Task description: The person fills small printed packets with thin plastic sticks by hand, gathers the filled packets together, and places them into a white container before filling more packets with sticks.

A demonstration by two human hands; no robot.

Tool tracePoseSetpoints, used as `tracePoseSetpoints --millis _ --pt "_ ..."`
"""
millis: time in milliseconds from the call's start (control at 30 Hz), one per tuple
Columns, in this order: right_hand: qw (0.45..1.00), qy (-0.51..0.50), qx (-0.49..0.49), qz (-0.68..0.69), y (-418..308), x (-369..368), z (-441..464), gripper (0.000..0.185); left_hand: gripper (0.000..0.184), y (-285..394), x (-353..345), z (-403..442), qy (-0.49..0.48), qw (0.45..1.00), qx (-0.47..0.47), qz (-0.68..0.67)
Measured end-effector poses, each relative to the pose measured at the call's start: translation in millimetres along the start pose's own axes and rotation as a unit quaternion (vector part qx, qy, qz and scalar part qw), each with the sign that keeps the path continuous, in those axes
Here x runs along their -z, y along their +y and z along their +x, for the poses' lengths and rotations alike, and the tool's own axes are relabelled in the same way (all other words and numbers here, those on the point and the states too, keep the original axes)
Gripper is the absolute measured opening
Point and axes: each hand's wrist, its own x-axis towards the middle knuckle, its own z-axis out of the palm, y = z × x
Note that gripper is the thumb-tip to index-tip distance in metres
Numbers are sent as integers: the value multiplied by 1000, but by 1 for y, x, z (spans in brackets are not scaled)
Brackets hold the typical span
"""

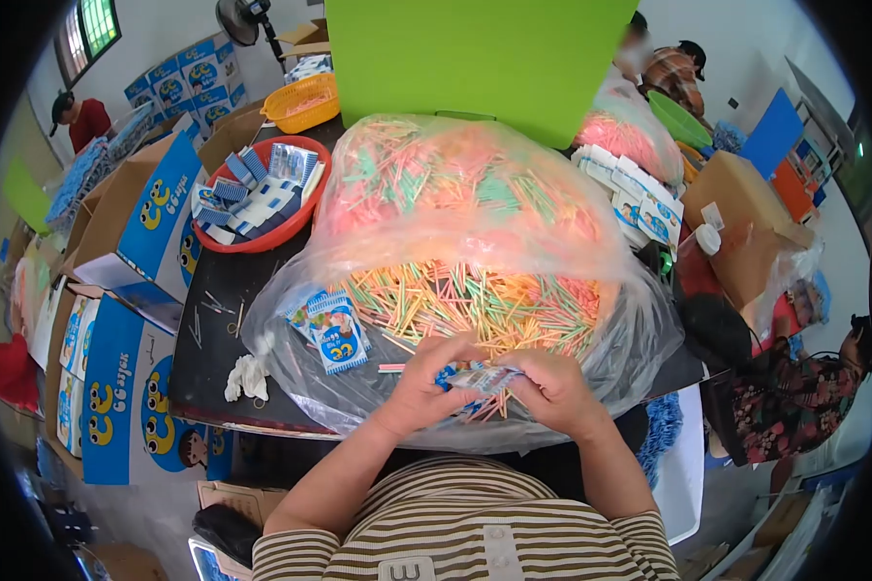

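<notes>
Both hands meet at the front edge of a large clear plastic bag [455,232] full of coloured sticks. My left hand [424,385] is closed on one side of a small blue and white packet [475,378]. The packet's other side is pinched in my right hand [550,387]. Loose sticks [475,300] in pink, yellow and green spread just beyond my fingers. To the left of my left hand, flat blue and white packets [337,331] lie by the bag's opening. Fingers partly cover the held packet.
A red basin [310,208] of packets and a yellow basket [300,105] stand left of the bag. Blue cartons [131,387] are at the left, crumpled tissue [247,378] near the table's front. A green board [470,58] rises behind. Co-workers are on both sides.
</notes>
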Motion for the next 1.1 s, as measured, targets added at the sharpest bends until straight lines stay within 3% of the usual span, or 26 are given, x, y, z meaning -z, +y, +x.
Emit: tracePoseSetpoints --millis 67,167,233,267,300,367,400,467,500,533,567,600,667,700,767,833,900,933,1000,1033,1100 --pt "999 23 25 11 -3 -6 -1 20 32 1 9 -2 -85 992 -44 77" --pt "998 -56 9 34 -5 -16 -1 17 24 6 14 -15 -64 994 -14 86" --pt "991 -58 -81 93 -4 -23 -7 12 21 8 21 -36 -59 995 9 79" --pt "990 -53 -85 94 0 -26 -13 12 19 7 24 -51 57 991 117 -31" --pt "993 -88 -65 42 7 -32 -21 10 17 3 30 -59 169 950 222 -140" --pt "985 -154 -72 -30 23 -39 -39 15 16 -8 48 -59 320 909 263 -52" --pt "985 -155 -76 -31 36 -35 -45 15 22 -22 60 -61 339 903 263 18" --pt "992 -29 -114 -43 57 -19 -55 4 30 -33 76 -65 356 891 268 86" --pt "989 15 -132 -69 60 -4 -54 4 41 -31 81 -62 309 859 269 307" --pt "982 63 -148 -96 60 15 -49 5 52 -31 86 -58 246 784 251 511" --pt "978 84 -138 -134 65 31 -50 4 63 -34 87 -58 292 775 237 508" --pt "971 106 -129 -174 70 46 -53 4 63 -33 85 -57 287 781 231 505" --pt "963 104 -137 -209 82 66 -58 4 56 -13 73 -47 219 757 102 607" --pt "957 93 -138 -239 88 73 -58 5 52 -14 64 -44 152 833 90 524" --pt "961 85 -144 -220 97 70 -42 6 49 -12 27 -35 -53 891 121 435" --pt "965 88 -145 -200 121 69 -31 9 50 -3 -10 -21 -137 866 34 479" --pt "928 36 -182 -325 157 70 -31 12 50 -12 -17 -25 -149 871 31 466" --pt "926 39 -182 -327 160 78 -35 12 50 -14 -20 -27 -162 877 33 451" --pt "864 84 -268 -418 165 95 -44 12 50 -17 -15 -29 -172 882 39 437" --pt "863 83 -268 -421 162 102 -45 12 50 -17 -15 -29 -177 879 38 441" --pt "804 109 -317 -491 152 115 -52 11 50 -18 -15 -29 -185 878 37 440"
